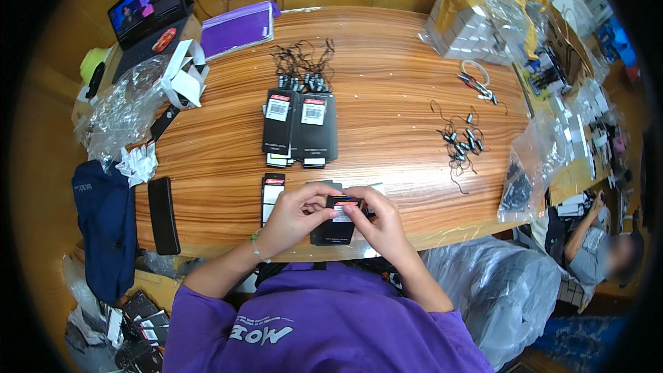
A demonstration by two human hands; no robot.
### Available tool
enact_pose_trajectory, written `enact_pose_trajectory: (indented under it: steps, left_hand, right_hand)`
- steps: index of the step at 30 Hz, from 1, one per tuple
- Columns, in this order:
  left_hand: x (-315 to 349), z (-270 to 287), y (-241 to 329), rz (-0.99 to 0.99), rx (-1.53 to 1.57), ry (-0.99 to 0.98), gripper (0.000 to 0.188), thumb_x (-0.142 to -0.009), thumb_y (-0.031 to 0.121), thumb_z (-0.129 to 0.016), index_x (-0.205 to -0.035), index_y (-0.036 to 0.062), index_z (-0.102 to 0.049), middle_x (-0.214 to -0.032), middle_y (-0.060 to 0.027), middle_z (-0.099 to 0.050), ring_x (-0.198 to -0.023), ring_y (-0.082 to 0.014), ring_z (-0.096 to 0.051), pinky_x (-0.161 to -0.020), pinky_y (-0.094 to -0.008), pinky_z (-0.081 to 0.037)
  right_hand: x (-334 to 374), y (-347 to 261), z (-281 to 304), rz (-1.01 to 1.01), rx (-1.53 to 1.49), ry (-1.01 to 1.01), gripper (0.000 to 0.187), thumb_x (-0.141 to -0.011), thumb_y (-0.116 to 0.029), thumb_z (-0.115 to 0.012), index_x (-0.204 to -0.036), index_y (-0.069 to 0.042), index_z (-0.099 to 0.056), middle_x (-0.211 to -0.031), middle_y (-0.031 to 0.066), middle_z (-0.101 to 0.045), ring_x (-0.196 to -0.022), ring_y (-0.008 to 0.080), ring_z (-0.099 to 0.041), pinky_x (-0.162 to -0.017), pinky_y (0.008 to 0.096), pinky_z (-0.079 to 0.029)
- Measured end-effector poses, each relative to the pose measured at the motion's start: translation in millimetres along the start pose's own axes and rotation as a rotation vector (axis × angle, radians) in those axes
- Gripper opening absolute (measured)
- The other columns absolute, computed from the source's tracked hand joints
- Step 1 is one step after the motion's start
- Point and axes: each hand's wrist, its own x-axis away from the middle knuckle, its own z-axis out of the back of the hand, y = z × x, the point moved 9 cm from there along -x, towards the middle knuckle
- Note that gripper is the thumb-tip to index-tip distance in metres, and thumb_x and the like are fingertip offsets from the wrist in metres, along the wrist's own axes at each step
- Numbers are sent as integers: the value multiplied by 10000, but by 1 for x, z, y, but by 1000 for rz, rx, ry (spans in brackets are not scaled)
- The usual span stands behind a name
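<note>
The right hand (384, 226) has its thumb over part of the label (343, 204) on the black card (337, 233), and any fingers tucked behind are hidden. Cards (273, 189) just left of the grip duck partly under the left hand (293, 217). The cords (454, 140) well right are too tangled to count. Way farther right, a co-worker's face (621, 257) is blurred. Purple shirt (331, 318) below the grip gets cut off.
</note>
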Motion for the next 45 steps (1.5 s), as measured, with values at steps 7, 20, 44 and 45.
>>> enact_pose_trajectory:
  steps: [7, 20, 44, 45]
  left_hand:
    - [-20, 33, 48, -164, -13, 80, 286, -837, -19, -557, -1109, 29, -485, -804, -8, -599, -730, -32, -551, -635, -181, -455]
    - [-29, 68, 85, -431, -558, 300, 439, -776, 109, -637, -1183, 79, -475, -1106, -35, -526, -941, -141, -481, -825, -274, -380]
    - [-101, 139, -20, 372, 138, 179, 349, -810, 149, -638, -1025, -107, -538, -940, -183, -624, -791, -207, -632, -653, -311, -525]
    - [-101, 139, -20, 364, 172, 161, 331, -806, 128, -634, -1020, -106, -540, -942, -184, -625, -781, -211, -639, -637, -308, -535]
  right_hand:
    - [1, 31, 32, -221, -390, 65, 389, -837, -76, -576, -1201, -10, -453, -798, 34, -557, -754, 97, -521, -717, 238, -409]
    - [-18, 47, 45, -271, 216, 75, 302, -786, -42, -613, -1085, -44, -573, -989, 119, -550, -857, 195, -525, -762, 300, -437]
    - [-135, 97, -65, -890, -344, 23, 235, -760, -68, -584, -931, 91, -556, -839, 192, -608, -714, 284, -609, -585, 412, -475]
    - [-135, 94, -64, -874, -308, 21, 231, -759, -65, -581, -927, 91, -557, -838, 190, -607, -709, 281, -608, -582, 408, -473]
